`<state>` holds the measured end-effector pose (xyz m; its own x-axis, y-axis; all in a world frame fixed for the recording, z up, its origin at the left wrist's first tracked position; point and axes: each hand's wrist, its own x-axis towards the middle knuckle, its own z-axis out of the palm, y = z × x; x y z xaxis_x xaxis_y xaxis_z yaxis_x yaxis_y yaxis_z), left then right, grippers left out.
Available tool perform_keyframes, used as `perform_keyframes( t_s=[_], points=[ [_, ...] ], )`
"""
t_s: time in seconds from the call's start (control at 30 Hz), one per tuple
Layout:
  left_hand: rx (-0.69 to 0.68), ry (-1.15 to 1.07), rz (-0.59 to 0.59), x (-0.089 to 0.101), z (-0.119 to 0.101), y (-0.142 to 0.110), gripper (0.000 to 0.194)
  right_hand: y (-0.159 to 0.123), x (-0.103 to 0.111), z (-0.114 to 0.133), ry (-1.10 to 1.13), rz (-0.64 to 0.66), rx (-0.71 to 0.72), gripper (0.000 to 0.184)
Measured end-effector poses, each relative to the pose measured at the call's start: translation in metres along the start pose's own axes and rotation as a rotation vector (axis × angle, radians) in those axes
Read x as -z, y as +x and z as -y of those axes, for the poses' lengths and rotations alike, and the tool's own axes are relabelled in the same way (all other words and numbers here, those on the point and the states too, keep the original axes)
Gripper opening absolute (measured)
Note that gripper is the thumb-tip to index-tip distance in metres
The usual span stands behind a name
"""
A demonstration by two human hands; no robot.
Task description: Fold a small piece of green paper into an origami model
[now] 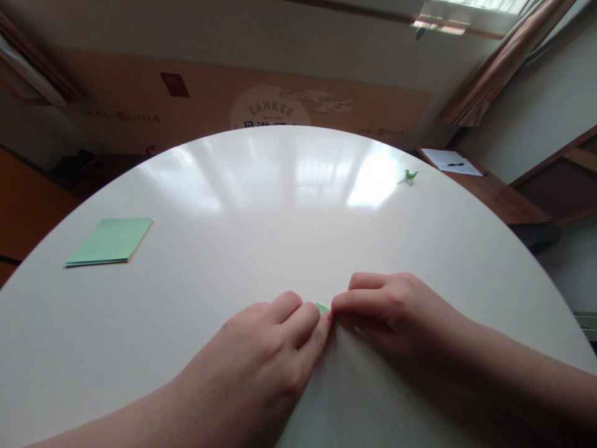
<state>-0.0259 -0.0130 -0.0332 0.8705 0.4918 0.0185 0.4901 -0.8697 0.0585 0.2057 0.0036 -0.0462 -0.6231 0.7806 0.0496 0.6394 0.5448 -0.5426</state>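
Between my two hands is a small piece of folded green paper (323,308), mostly covered by the fingers. My left hand (275,342) is closed on it, thumb and curled fingers pinching its left side. From the right, my right hand (387,305) pinches the paper's edge with thumb and index finger, its tips meeting the left thumb. Only a light green corner shows between the fingertips, so the shape of the fold is hidden. Both hands are low over the near middle of the white round table (261,249).
A stack of square paper (112,239), green on top, lies at the left. A small green folded paper figure (409,177) stands near the far right edge. Beyond the table are a wooden side table (508,199) with a white sheet and pen (454,164), and a large cardboard box (205,106).
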Motion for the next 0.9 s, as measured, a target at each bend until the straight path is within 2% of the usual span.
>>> perform_keyframes(
  t_s=[0.23,0.4,0.6,0.77,0.9],
  points=[
    [-0.003,0.039,0.048,-0.001,-0.003,-0.003,0.035,0.004,-0.005,0.004,-0.117,-0.031,0.024,0.017],
    [-0.001,0.057,0.050,0.001,-0.003,-0.001,0.036,0.006,-0.006,0.008,-0.157,-0.037,0.028,0.021],
    [-0.013,0.107,0.036,0.002,-0.003,0.000,0.036,0.002,-0.008,0.005,-0.116,-0.081,0.036,0.028],
    [0.009,0.027,0.015,0.002,-0.003,-0.001,0.036,-0.002,-0.008,-0.002,-0.026,-0.150,0.025,0.031],
    [0.017,-0.048,-0.061,0.002,0.001,-0.002,0.029,-0.003,-0.007,-0.002,0.022,-0.127,0.014,0.024]
  ],
)
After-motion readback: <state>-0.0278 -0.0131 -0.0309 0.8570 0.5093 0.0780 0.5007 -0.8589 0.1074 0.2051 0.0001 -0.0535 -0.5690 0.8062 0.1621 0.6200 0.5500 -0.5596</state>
